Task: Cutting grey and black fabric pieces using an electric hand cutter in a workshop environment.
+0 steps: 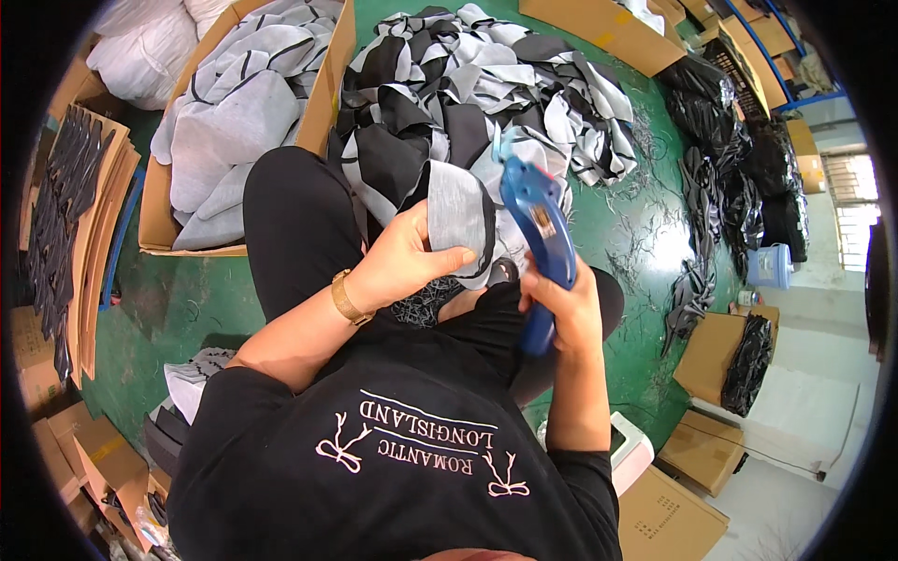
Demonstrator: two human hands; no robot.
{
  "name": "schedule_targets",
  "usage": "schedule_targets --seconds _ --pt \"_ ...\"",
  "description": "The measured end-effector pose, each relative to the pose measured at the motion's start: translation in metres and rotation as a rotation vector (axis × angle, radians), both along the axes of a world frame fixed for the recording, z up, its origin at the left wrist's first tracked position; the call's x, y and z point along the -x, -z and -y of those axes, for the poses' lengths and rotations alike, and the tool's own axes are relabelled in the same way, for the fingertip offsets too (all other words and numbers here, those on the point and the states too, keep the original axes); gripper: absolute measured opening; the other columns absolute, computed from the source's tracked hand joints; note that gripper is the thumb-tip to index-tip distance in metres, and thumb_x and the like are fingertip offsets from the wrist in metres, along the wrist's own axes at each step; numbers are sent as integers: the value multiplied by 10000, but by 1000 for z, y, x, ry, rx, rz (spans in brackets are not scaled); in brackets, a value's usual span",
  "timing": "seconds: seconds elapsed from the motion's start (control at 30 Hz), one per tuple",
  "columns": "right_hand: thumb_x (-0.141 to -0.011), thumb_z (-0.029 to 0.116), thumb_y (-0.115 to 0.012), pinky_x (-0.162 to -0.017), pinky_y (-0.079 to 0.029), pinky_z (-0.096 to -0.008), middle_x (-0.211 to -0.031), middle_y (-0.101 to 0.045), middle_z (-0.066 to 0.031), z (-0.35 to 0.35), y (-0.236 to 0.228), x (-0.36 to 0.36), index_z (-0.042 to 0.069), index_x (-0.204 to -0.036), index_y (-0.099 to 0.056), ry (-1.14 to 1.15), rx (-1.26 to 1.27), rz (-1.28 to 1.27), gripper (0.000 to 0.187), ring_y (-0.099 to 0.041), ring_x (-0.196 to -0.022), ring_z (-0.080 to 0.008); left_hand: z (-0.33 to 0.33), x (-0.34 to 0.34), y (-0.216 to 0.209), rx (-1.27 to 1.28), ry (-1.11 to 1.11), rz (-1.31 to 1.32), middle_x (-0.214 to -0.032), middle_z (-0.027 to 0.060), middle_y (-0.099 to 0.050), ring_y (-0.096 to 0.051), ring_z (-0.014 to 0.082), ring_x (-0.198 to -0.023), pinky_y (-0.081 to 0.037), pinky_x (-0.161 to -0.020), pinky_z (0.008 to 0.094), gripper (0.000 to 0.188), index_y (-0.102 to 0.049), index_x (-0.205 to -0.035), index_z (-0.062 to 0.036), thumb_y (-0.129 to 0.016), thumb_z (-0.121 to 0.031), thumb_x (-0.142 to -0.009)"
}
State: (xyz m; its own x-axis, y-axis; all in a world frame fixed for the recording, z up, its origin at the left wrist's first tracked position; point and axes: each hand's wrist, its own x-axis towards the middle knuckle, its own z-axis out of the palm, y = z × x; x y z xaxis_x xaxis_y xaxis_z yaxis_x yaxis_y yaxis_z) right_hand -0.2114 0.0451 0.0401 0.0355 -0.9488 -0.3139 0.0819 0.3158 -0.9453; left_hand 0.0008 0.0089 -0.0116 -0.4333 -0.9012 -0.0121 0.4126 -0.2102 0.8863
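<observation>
My left hand (409,254), with a gold watch on its wrist, grips a grey fabric piece (456,213) edged in black; thumb and fingers pinch its near end. My right hand (567,297) is wrapped round the handle of blue electric scissors (543,217). Their cutting head points away from me, just right of the fabric piece, and looks apart from it. Beyond both hands a large heap of grey and black fabric pieces (468,84) lies on the floor. Dark trimmings (423,304) lie below the left hand, between my legs.
At the far left stands a cardboard box (339,70) filled with grey fabric pieces. Another box (608,35) stands at the far right. Thin offcuts litter the green floor (645,243) to the right. Black plastic bags (739,187) line the right side, near a blue bucket (770,266).
</observation>
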Motion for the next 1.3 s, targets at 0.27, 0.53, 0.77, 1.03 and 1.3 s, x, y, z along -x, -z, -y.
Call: schedule_targets --seconds 0.27,0.53,0.77,1.03,1.3 --pt "-652 114 -777 -625 -490 -269 -771 -622 -32 26 4 -31 -16 -972 -590 -40 166 -440 392 -581 -672 -100 -14 9 7 -278 25 -111 -1080 38 -631 -623 118 -946 -509 -814 278 365 -528 -1196 -34 -665 -76 -861" --pt "-695 35 -706 -653 -480 -269 -787 -610 -53 14 16 -11 -29 -996 -579 -60 -23 87 333 -601 -673 -144 11 3 10 -488 -38 -262 -1023 45 -659 -644 169 -927 -511 -828 336 218 -612 -1074 -45 -653 -92 -865" --pt "-646 122 -731 -503 -476 -290 -660 -548 -79 -29 35 33 -37 -936 -560 -178 -274 322 372 -547 -540 -171 19 -6 16 -494 27 -375 -1068 54 -652 -629 176 -973 -498 -862 338 280 -593 -1136 -41 -654 -103 -870" --pt "-626 105 -732 -491 -459 -277 -650 -559 -77 -41 32 36 -28 -904 -578 -250 -367 342 345 -540 -496 -177 22 -7 7 -344 -20 -267 -1076 41 -642 -606 145 -983 -481 -881 318 335 -586 -1149 -22 -694 -86 -839" --pt "-613 113 -724 -448 -418 -278 -612 -502 -65 -40 36 24 -22 -903 -550 -226 -377 365 364 -489 -486 -170 14 -7 3 -230 -28 -213 -1044 30 -644 -607 120 -947 -475 -873 286 324 -587 -1140 -14 -690 -47 -835"
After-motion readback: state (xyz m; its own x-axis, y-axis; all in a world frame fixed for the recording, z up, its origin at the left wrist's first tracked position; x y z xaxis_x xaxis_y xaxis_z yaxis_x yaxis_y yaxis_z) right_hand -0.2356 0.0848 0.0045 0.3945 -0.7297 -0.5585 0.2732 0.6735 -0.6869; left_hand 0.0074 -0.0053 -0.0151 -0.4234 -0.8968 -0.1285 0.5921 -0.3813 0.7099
